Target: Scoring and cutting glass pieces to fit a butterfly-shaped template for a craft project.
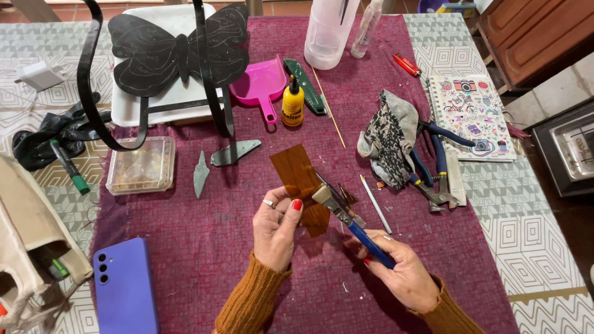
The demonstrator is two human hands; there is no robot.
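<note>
Tabletop [544, 247] carries a patterned grey-and-white covering, with a maroon cloth [204, 241] laid over its middle. At the far left of the cloth, a black metal butterfly stand [176, 49] sits in front of a white tray [127, 105]. A purple smartphone [125, 286] lies face down at the near left, partly off the cloth. A decorated spiral notebook [471, 117] lies to the right, with a patterned rag [388, 139] and blue-handled pliers [436, 170] just beside it. A clear plastic box [141, 166] sits left of centre; a pink dustpan [260, 83] and a small yellow bottle [292, 104] lie beyond centre. Amber glass sheet [301, 185] is held above the cloth near its middle, tilted, long axis running away from the person. Left hand [275, 226] is closed on the near end of the sheet, thumb on top, fingers under; ring on one finger, red nail visible. Right hand [399, 266] is wrapped around the blue handle of a pair of glass running pliers [346, 216]; the plier head meets the right edge of the sheet. Two grey leaf-shaped glass pieces [234, 153] lie left of the sheet, well apart from it. A thin wooden skewer [328, 108] and a grey pencil-like rod [375, 204] lie nearby.
</note>
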